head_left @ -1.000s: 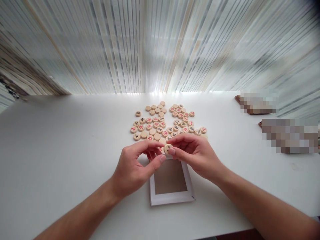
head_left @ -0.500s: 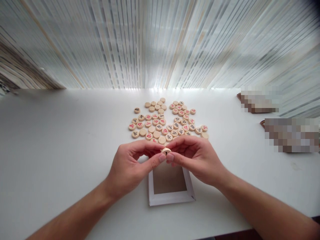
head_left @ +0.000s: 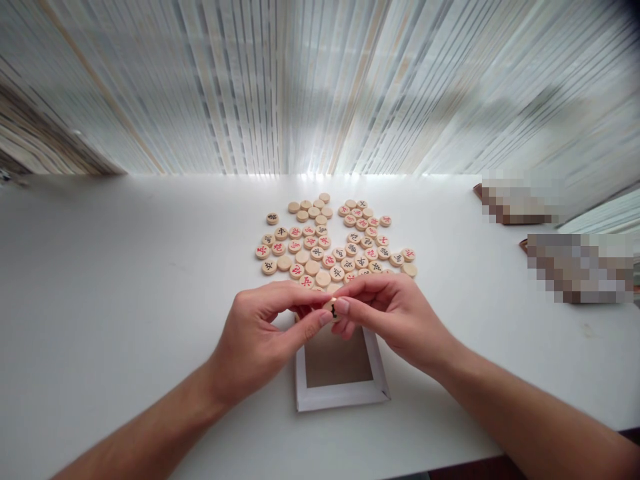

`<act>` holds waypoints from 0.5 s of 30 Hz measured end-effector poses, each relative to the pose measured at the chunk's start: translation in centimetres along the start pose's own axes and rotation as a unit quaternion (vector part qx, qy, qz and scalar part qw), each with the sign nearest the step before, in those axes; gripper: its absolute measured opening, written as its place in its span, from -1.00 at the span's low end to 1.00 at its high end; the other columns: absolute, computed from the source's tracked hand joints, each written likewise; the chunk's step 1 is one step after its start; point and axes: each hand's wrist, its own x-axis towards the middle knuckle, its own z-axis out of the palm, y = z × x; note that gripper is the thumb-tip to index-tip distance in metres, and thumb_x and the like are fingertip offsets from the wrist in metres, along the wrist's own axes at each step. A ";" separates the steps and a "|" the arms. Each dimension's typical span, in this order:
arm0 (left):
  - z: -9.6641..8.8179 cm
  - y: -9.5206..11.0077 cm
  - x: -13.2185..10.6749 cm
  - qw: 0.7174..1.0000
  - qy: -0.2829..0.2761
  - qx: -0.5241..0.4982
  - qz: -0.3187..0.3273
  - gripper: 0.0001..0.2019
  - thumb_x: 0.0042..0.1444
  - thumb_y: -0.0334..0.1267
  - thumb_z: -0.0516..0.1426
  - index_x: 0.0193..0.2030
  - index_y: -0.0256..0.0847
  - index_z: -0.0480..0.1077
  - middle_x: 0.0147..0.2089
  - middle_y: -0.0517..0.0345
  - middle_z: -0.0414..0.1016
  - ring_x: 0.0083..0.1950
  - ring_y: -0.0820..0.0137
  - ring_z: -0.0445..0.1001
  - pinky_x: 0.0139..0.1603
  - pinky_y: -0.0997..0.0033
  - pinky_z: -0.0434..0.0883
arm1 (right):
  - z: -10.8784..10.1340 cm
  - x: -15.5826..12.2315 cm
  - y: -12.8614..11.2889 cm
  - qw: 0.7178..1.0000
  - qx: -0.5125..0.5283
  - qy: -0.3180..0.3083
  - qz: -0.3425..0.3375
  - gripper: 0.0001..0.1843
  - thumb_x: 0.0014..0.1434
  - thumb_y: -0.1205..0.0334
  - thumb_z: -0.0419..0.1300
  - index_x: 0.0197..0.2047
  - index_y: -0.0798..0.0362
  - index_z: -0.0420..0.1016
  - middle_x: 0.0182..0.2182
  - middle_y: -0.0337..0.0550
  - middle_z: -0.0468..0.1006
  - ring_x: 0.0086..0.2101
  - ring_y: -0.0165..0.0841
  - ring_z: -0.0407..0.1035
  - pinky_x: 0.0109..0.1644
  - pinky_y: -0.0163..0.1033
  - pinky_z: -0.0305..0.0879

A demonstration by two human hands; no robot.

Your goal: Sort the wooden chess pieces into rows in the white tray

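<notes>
Between thumbs and forefingers, just above the far edge of a shallow white box [head_left: 341, 399], we hold one small wooden disc [head_left: 331, 309], black mark facing us. Left hand [head_left: 260, 340] pinches it from its left side and right hand [head_left: 395, 317] from its right, spare fingers curled under.

Judged handling: light, stiff, smooth-faced, not fragile. It is small enough to slip, and likely to roll if it lands on edge. Best gripped across the rim, or flat face to flat face.

Box floor shows brown. Just beyond the knuckles, many like discs [head_left: 330, 243] lie flat on the white table [head_left: 125, 267], with red marks, black marks or blank faces up. A striped curtain [head_left: 320, 87] hangs behind.
</notes>
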 end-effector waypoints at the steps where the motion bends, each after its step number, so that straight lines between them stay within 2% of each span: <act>1: 0.0 0.0 0.0 1.000 -0.004 0.004 0.007 -0.88 0.25 -0.30 0.38 -0.10 -0.11 0.75 -0.24 0.09 0.77 -0.27 0.30 0.70 -0.21 0.35 0.62 | -0.1 0.0 0.0 1.000 0.008 -0.002 0.005 -0.73 0.03 0.11 0.66 -0.24 0.04 0.81 -0.47 -0.15 0.73 -0.47 -0.35 0.62 -0.34 -0.30 0.66; 8: 0.0 -0.2 -0.2 0.998 -0.004 0.014 0.055 -0.75 0.18 -0.39 0.43 0.00 -0.14 0.73 -0.23 0.16 0.75 -0.30 0.41 0.66 -0.18 0.45 0.60 | -0.4 0.2 0.3 0.998 0.058 -0.019 0.024 -0.76 0.11 0.17 0.62 -0.15 0.02 0.83 -0.40 -0.12 0.78 -0.45 -0.39 0.66 -0.32 -0.37 0.65; 15: -0.1 -0.5 -0.3 0.998 0.009 0.014 0.068 -0.75 0.20 -0.39 0.43 0.02 -0.16 0.72 -0.24 0.15 0.74 -0.29 0.41 0.65 -0.16 0.45 0.61 | -0.3 0.1 0.0 0.994 0.082 -0.032 0.062 -0.48 -0.10 0.33 0.71 -0.02 0.05 0.82 -0.39 -0.11 0.78 -0.42 -0.39 0.65 -0.28 -0.39 0.63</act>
